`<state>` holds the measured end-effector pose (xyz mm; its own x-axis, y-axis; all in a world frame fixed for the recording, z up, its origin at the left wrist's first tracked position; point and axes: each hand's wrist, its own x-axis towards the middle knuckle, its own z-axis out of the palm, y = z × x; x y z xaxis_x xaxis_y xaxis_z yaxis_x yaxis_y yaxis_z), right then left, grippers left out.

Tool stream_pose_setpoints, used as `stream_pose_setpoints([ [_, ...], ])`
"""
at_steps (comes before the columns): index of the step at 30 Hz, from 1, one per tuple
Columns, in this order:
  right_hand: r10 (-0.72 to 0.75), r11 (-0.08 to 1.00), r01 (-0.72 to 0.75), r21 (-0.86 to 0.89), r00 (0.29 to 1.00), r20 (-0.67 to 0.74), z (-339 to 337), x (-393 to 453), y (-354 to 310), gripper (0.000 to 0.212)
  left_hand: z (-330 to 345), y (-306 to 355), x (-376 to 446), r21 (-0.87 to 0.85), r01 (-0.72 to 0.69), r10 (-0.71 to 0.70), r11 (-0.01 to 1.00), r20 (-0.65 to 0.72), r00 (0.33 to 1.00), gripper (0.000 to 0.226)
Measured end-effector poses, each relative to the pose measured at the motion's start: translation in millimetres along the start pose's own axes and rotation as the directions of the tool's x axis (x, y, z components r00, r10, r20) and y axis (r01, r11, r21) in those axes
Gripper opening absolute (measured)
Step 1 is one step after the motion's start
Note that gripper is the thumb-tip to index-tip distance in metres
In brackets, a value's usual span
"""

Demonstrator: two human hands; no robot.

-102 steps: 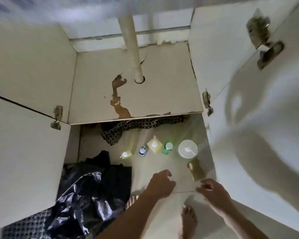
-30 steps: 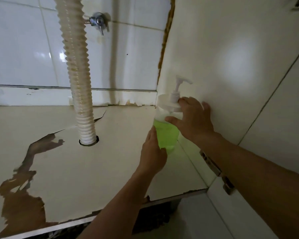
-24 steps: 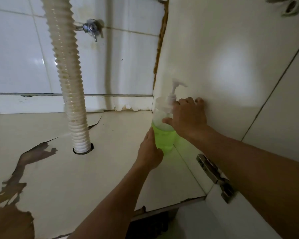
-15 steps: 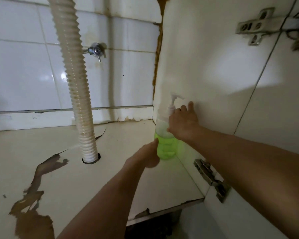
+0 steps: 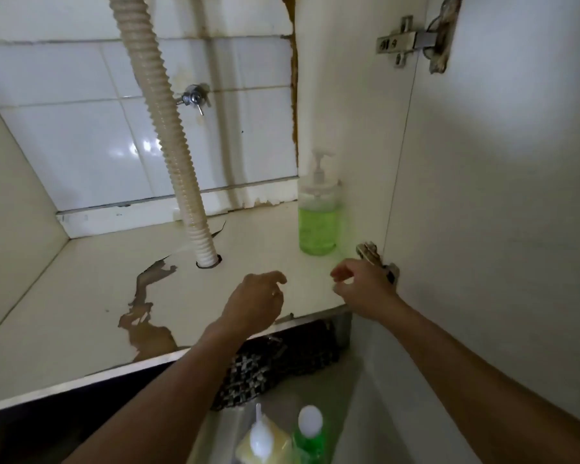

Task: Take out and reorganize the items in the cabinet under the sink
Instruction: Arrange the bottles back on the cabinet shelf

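Both hands are now pulling off the clear plastic pump bottle (image 5: 318, 212); left hand (image 5: 255, 304) and right hand (image 5: 364, 289) are hanging loose-fingered, empty, beside the ribbed hose (image 5: 168, 135).

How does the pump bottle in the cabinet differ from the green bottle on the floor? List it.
The pump bottle has a pump head and stands on the cabinet shelf; the green bottle has a rounded white cap and sits below, outside. Both hold green liquid.

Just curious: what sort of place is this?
Likely the cabinet under a sink: a ribbed drain hose runs through its floor, a valve sits on the tiled wall, a soap bottle stands inside.
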<state>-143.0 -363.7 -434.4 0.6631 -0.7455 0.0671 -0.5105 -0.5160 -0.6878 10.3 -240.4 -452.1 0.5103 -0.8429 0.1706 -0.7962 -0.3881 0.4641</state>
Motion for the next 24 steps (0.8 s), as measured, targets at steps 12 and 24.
stream_pose_setpoints([
  [12, 0.182, 0.789, 0.369, -0.491, 0.622, 0.761, 33.6, -84.9, 31.8, 0.075, 9.0, -35.0, -98.1, 0.339, -0.073, -0.203, 0.938, 0.708, 0.676, 0.072],
  [24, -0.056, 0.964, 0.222, -0.144, 0.701, 0.711, 87.8, -96.0, 59.1, 0.072, 99.3, -52.2, -164.8, 0.157, 0.448, -0.468, 0.880, 0.446, 0.763, 0.098],
])
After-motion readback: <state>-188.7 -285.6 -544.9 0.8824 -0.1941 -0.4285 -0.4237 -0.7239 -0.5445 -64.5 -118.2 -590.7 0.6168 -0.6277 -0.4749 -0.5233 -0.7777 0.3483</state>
